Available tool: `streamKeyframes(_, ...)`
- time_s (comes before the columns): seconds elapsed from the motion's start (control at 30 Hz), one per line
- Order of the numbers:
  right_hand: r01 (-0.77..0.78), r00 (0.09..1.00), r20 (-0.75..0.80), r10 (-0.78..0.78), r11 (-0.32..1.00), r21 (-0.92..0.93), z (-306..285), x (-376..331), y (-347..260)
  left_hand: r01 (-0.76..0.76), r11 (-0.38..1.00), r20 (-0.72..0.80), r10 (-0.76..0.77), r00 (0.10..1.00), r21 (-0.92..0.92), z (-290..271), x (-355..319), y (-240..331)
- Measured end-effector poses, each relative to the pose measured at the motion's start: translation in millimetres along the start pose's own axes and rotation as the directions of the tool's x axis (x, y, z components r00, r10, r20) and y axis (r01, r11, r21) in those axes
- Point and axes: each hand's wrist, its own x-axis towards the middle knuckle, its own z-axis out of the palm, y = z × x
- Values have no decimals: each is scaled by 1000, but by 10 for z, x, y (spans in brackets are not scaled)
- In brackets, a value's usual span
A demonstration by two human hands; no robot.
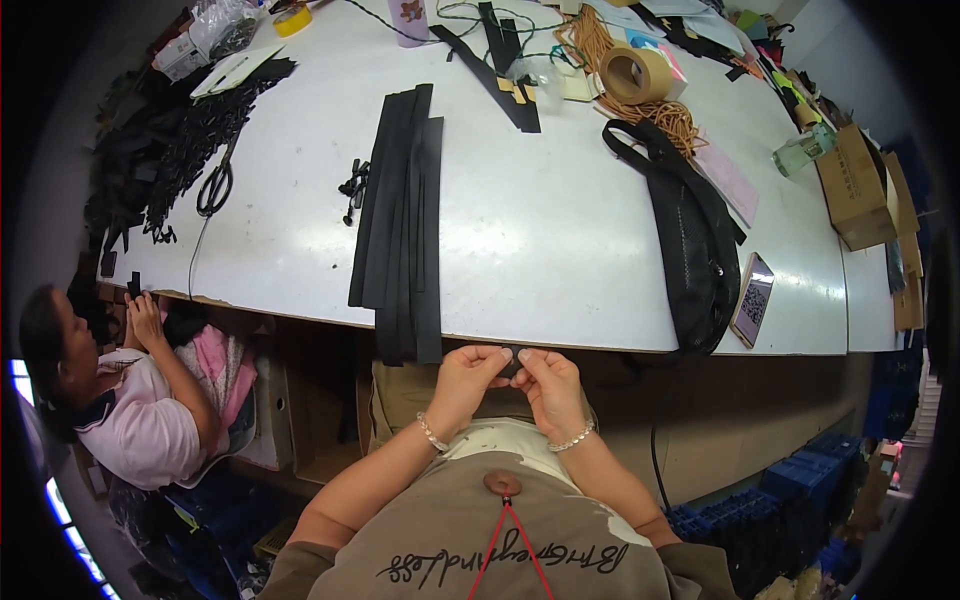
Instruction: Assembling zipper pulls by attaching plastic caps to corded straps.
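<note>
Just off the table's near edge, my left hand (466,384) and my right hand (552,388) meet fingertip to fingertip. Both pinch a small black piece (513,364), mostly covered by the fingers; its exact kind is too small to make out. Left of my hands, a stack of long black strips (400,210) lies on the table, its near ends overhanging the edge. Several small black parts (354,187) are scattered beside the strips. To the right lies a black bag (692,250) with a strap loop at its far end.
The white table (540,240) also bears a phone (752,300), black-handled scissors (215,190), a tape roll (636,76), tan cord (585,40) and a cardboard box (856,190). A heap of black pieces (190,140) covers the far left. A co-worker (140,400) sits at the left edge.
</note>
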Motion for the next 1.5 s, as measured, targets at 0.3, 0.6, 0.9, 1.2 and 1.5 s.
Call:
streamKeyframes(0.3,27,992,-123,-19,997,66,133,11,25,35,996,-61,-40,997,-84,69,13,-40)
streamKeyframes(0.6,68,985,-168,-37,981,180,201,-7,49,25,991,-53,-32,998,-135,93,34,-41)
streamKeyframes(0.9,55,997,60,-46,987,-152,110,-207,-279,-111,971,121,86,989,214,12,-243,313)
streamKeyframes(1.2,673,738,443,-509,598,-434,697,-297,-973,-597,663,403,446,799,452,148,-458,1206)
streamKeyframes(1.5,463,768,597,-231,844,-269,1077,-50,-1361,-634,717,414,504,758,289,275,-372,1784)
